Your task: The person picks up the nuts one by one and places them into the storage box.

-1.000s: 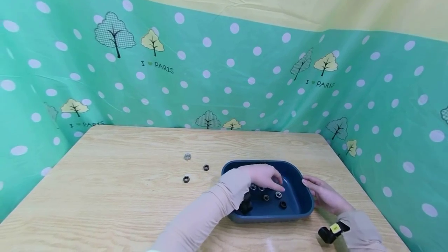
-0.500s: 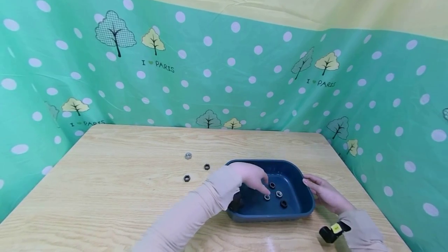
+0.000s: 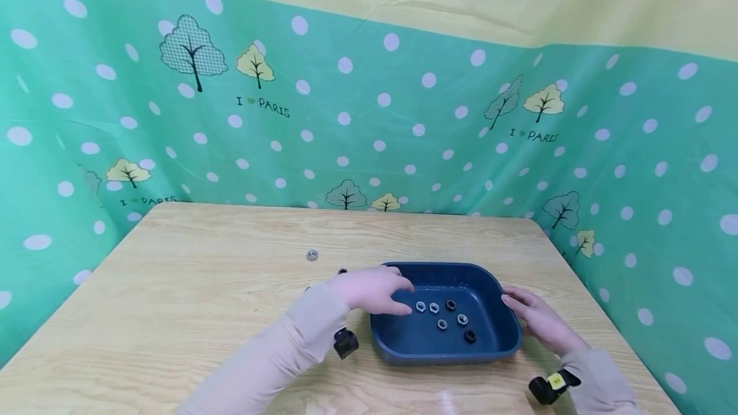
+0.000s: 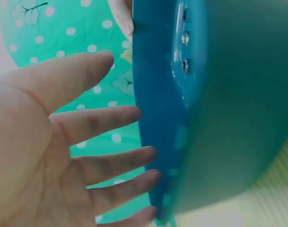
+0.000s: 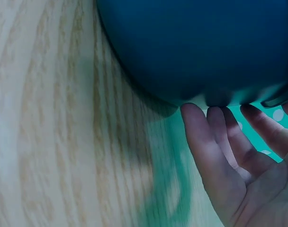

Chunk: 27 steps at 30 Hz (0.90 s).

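Observation:
Several metal hex nuts (image 3: 434, 307), some silver and some dark, lie spread on the floor of a dark blue plastic tub (image 3: 403, 358). My left hand (image 3: 375, 290) hovers at the tub's left rim, fingers spread and palm bare in the left wrist view. At the opposite end, my right hand (image 3: 542, 322) holds the tub's right rim, with its thumb at the rim and fingertips against the outer wall. On the table left of the tub sits a silver nut (image 3: 312, 255). A dark nut (image 3: 343, 271) shows behind my left hand; another is almost wholly hidden by the left sleeve.
The light wooden table (image 3: 173, 287) extends left of the tub and behind it. A green and yellow printed curtain (image 3: 369, 101) hangs along the back and sides. Black wrist cameras (image 3: 346, 343) are strapped to both forearms.
My left hand has moved left from inside the tub to its left rim, uncovering more nuts on the tub floor. My right hand has stayed at the right rim.

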Each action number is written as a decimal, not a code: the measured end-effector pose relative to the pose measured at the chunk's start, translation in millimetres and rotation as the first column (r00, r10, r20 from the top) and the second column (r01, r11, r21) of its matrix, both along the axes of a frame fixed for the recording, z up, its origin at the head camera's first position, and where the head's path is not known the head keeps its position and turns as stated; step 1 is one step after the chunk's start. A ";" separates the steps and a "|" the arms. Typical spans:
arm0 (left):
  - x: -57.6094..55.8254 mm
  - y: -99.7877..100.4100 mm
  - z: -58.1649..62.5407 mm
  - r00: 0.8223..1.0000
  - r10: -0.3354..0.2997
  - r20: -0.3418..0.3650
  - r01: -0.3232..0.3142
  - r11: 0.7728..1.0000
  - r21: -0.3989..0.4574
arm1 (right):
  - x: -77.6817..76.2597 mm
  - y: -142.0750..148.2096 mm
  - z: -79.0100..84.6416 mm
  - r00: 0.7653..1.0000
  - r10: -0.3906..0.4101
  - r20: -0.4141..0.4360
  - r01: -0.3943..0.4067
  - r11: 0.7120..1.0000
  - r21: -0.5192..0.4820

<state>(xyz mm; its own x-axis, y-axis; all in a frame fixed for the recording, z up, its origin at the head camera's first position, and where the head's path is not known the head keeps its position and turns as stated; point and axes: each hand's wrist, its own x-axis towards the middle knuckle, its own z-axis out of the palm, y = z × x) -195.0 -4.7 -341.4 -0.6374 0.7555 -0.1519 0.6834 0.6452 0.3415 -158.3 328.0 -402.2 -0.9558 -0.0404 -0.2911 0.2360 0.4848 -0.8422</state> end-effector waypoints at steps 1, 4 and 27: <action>0.2 -3.8 -1.8 1.000 0.006 -0.012 -0.006 1.000 0.022 | -0.1 0.5 0.2 1.000 0.002 -0.001 -0.002 1.000 0.001; 0.4 -13.8 -7.4 0.999 0.023 -0.044 -0.019 0.996 0.085 | 0.3 1.0 0.6 1.000 0.002 -0.002 -0.002 1.000 -0.004; 15.5 -69.6 -51.9 0.975 0.213 -0.062 -0.185 0.935 0.303 | -0.3 2.3 -2.3 1.000 0.005 0.001 -0.005 0.999 -0.044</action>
<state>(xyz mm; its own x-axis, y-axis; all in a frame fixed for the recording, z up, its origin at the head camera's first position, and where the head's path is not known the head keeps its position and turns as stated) -179.5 -74.3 -393.4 -0.7798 0.6137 0.1236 0.5888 0.6517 0.4781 -158.5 330.3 -404.5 -0.9553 -0.0584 -0.2897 0.2341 0.4485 -0.8626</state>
